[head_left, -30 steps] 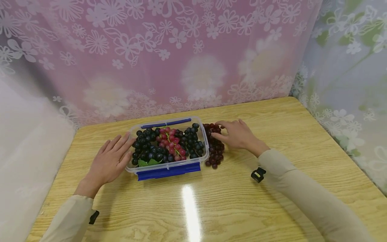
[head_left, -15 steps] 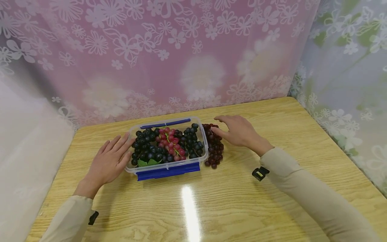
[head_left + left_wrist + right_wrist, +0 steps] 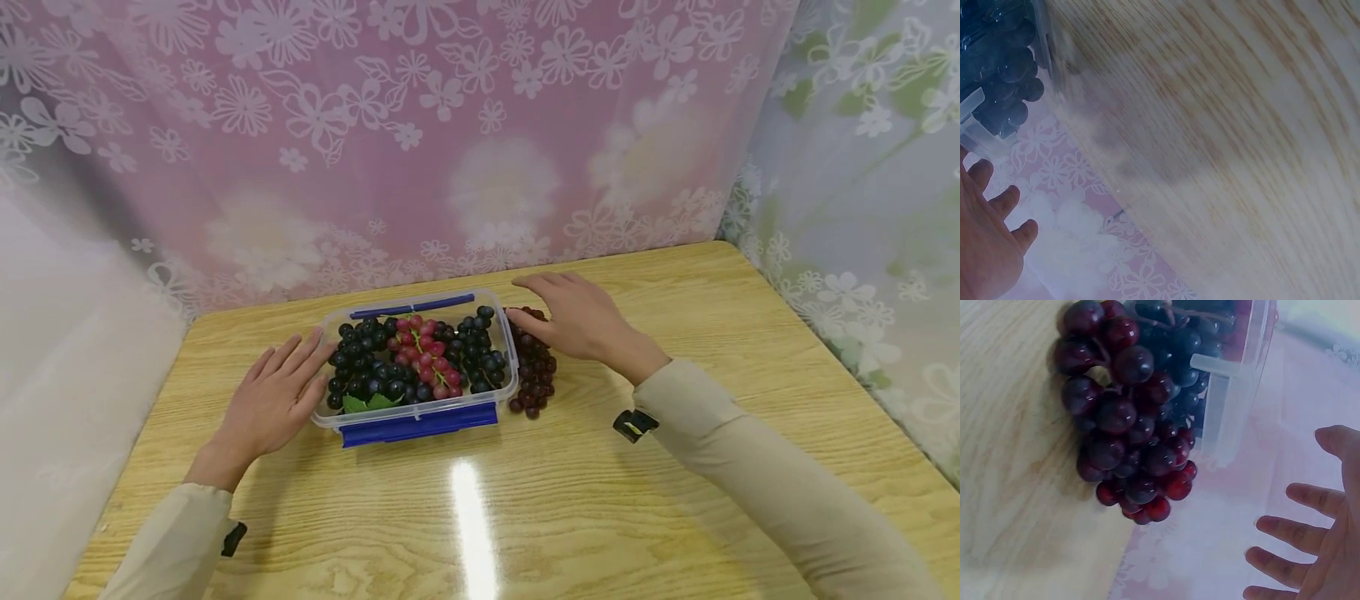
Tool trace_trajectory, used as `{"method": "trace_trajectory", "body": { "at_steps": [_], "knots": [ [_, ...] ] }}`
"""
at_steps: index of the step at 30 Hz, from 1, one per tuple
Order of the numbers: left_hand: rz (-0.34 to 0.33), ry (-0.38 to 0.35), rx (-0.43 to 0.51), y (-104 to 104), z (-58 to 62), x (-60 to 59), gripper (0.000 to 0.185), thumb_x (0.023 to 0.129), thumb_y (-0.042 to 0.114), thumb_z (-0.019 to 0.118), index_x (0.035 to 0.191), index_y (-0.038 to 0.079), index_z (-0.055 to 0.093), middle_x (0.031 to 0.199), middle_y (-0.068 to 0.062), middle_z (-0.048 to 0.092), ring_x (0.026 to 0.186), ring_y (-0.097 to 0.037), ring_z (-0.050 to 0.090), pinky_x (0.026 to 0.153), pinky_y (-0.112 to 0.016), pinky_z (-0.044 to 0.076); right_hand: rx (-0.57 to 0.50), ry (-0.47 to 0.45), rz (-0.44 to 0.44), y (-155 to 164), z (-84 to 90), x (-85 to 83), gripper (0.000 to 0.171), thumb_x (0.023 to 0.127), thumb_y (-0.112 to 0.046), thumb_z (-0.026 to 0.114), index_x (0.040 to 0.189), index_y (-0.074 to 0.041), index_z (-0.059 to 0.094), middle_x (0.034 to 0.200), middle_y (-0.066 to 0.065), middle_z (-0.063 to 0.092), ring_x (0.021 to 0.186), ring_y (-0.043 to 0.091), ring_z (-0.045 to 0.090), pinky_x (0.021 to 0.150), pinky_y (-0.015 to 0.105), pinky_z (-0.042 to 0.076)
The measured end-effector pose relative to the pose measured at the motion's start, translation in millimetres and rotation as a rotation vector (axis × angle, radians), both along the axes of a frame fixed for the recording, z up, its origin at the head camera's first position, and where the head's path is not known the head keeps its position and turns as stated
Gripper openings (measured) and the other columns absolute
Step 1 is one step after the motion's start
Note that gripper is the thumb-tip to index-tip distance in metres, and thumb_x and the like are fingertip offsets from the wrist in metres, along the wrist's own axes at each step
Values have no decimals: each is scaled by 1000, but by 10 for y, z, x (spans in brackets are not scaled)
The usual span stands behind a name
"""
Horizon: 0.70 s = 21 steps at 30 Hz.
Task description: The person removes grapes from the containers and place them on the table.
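A clear plastic food box point(image 3: 506, 393) with blue clip flaps stands on the table, lid off, holding black grapes point(image 3: 363, 340), a bunch of pinkish-red grapes point(image 3: 426, 357) and a green leaf point(image 3: 371, 403). Along its right side lies a bunch of dark red grapes point(image 3: 536, 382), partly covered by my right hand in the head view. With straight fingers my left hand point(image 3: 277, 400) rests at the box's left rim. My right hand point(image 3: 581, 317) hovers over the far end of the dark red grapes, thumb and fingers spread apart; the right wrist view shows nothing between its fingers point(image 3: 1288, 531).
The wooden table point(image 3: 600, 508) ends at a pink floral curtain point(image 3: 502, 183) behind the box. A pale floral curtain point(image 3: 877, 242) hangs along the right edge, and white cloth point(image 3: 67, 367) along the left.
My right hand has come up off the dark red grapes and shifted left and farther back, toward the box's far right corner. The left hand, box and grapes stay in place.
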State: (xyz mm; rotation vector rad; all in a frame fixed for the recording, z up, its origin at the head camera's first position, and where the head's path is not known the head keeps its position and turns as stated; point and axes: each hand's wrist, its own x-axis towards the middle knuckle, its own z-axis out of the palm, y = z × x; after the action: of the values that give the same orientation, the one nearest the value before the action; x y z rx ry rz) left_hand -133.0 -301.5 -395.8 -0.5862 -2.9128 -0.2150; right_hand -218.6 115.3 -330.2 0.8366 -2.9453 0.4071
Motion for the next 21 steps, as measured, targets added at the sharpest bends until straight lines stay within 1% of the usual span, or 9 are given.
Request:
{"method": "trace_trajectory", "body": {
  "at_steps": [7, 11, 14, 19, 21],
  "knots": [
    [-1, -3, 13, -2, -1, -2, 53, 104, 38, 35, 152, 18, 29, 158, -5, 19, 141, -33, 21, 113, -52, 10, 102, 93, 56, -120, 74, 41, 62, 95, -57, 45, 148, -23, 40, 151, 11, 34, 137, 34, 29, 110, 51, 25],
    [0, 0, 14, -3, -7, -11, 53, 104, 39, 35, 152, 18, 29, 158, -5, 19, 141, -33, 21, 113, -52, 12, 137, 125, 95, -180, 102, 69, 65, 95, -60, 41, 150, -26, 35, 153, 12, 29, 140, 35, 22, 112, 51, 20],
    [-1, -2, 12, -4, -13, -12, 53, 104, 38, 35, 152, 17, 31, 158, -5, 19, 141, -33, 21, 113, -52, 12, 179, 111, 115, -232, 118, 84, 69, 94, -65, 36, 152, -29, 27, 155, 11, 24, 142, 34, 16, 113, 53, 16],
    [-1, -9, 11, -9, -23, -12, 53, 104, 38, 34, 152, 16, 30, 158, -5, 19, 141, -33, 21, 113, -52, 11, 261, 47, 138, -314, 149, 99, 74, 91, -72, 25, 154, -36, 14, 159, 6, 11, 144, 31, 2, 113, 54, 6],
    [2, -10, 16, -11, -24, -14, 53, 104, 38, 34, 152, 17, 30, 158, -4, 18, 141, -33, 21, 113, -52, 11, 283, 30, 154, -347, 157, 103, 74, 90, -74, 24, 154, -37, 10, 160, 4, 6, 144, 30, -1, 113, 54, 2]
  ]
}}
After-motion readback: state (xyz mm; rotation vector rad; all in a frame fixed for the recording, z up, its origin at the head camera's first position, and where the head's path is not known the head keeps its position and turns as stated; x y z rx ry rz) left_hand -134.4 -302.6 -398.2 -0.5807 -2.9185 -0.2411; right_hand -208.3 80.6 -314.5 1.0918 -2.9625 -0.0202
